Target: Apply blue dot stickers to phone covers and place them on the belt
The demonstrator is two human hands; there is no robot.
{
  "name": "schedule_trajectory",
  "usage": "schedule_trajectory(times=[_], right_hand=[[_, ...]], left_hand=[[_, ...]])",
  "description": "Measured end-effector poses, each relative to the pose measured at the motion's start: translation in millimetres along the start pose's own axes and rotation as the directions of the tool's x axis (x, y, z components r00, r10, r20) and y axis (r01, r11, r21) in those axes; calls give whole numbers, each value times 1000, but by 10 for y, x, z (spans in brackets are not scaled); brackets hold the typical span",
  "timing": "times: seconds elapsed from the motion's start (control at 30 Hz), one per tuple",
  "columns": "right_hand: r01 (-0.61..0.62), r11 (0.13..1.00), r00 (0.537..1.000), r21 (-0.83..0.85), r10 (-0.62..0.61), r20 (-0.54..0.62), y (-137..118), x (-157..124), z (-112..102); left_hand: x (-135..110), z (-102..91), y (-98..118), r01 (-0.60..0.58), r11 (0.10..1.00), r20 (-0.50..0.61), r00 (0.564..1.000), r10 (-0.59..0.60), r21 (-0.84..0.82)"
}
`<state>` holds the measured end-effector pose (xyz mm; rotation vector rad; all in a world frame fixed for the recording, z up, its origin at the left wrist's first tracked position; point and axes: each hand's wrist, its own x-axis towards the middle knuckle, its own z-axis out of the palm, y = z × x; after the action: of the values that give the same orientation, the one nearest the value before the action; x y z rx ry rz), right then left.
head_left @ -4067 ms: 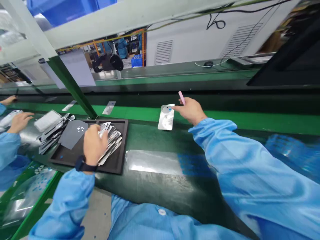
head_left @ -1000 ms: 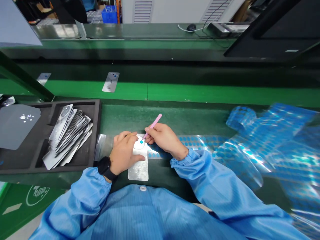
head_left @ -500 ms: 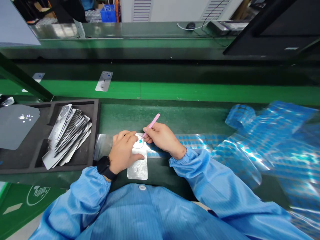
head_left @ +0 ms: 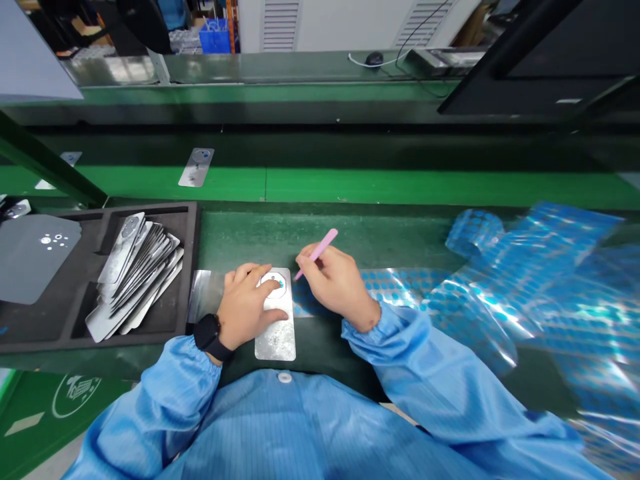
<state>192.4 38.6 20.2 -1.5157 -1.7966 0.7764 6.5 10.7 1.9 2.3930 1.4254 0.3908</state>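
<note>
Head view: the left hand [head_left: 244,300] rests spread on the thin, stiff, slick-looking metal plate [head_left: 275,340], best taken by its edges, while the right hand [head_left: 336,290] pinches pink tweezers [head_left: 320,248].

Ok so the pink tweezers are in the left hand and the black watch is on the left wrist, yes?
No: the pink tweezers are in the right hand, not the left, as the head view shows. The black watch is on the left wrist, as you said.
</note>
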Motion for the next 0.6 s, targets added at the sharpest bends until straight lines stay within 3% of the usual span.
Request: schedule_trajectory(times=[0.03, 0.1, 0.17, 0.23, 0.37, 0.6], right_hand=[[121, 990, 992, -78, -122, -13, -12, -46, -12], [282, 935, 959, -215, -264, 108, -31, -139, 0], [335, 875, 923, -350, -231, 307, -41, -216, 50], [353, 807, 896, -474, -146, 419, -39, -267, 106], [417, 717, 872, -559, -142, 468, -13, -298, 156], [406, 734, 879, -545, -148, 454, 4, -305, 136]], left_hand=[[3, 0, 4, 8, 1000, -1, 1000, -8, -10], [8, 4, 9, 28, 999, -3, 1000, -28, -29], [13, 13, 9, 46, 998, -5, 999, -46, -46], [16, 26, 5, 58, 996, -6, 998, -59, -60], [20, 54, -10, 62, 995, -20, 998, -64, -84], [9, 91, -21, 60, 993, -46, 997, -65, -103]])
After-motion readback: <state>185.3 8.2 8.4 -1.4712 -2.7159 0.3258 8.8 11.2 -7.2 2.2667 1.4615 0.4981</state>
